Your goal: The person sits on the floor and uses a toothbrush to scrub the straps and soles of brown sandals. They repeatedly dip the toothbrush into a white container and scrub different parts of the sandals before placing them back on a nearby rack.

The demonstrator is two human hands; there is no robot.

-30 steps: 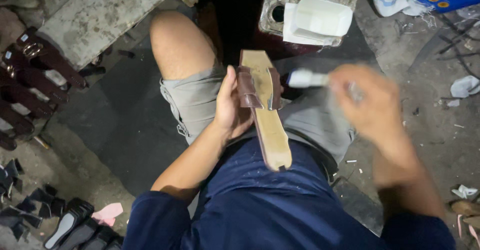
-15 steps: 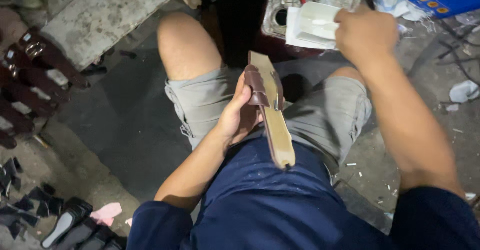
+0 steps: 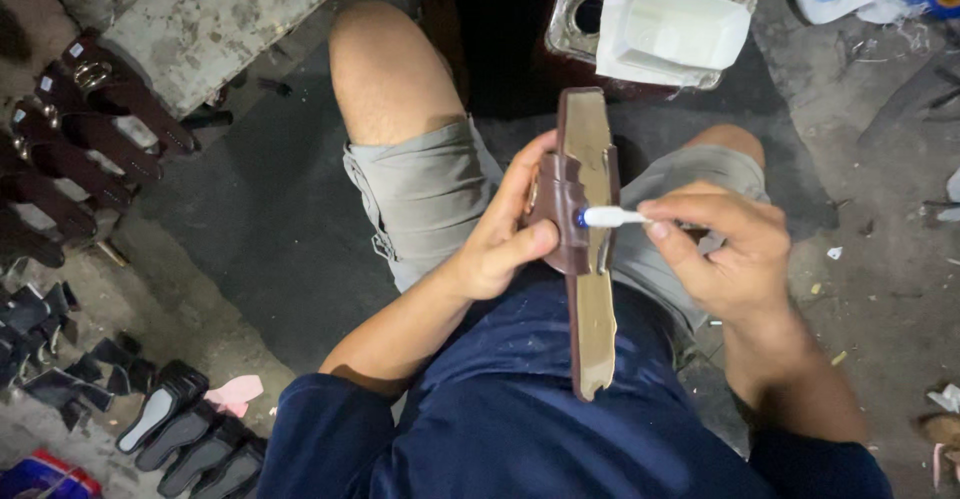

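A brown sandal with a tan insole point(image 3: 592, 299) lies lengthwise over my lap, its brown strap folded up at mid-length. My left hand point(image 3: 500, 234) grips the strap and the sandal's left edge. My right hand point(image 3: 725, 249) holds a white toothbrush-like brush point(image 3: 612, 217), whose tip touches the strap near the insole. Both knees, in grey shorts, frame the sandal.
A white plastic tub point(image 3: 672, 31) sits on a grimy metal can point(image 3: 585, 14) ahead of my knees. Brown sandals point(image 3: 80, 129) line the floor at left, black soles point(image 3: 170, 419) at lower left. A stone slab point(image 3: 215, 9) lies at upper left.
My right hand went out to the white tub ahead, then came back with the brush to the sandal's strap. The left hand kept hold of the sandal, which now lies straighter.
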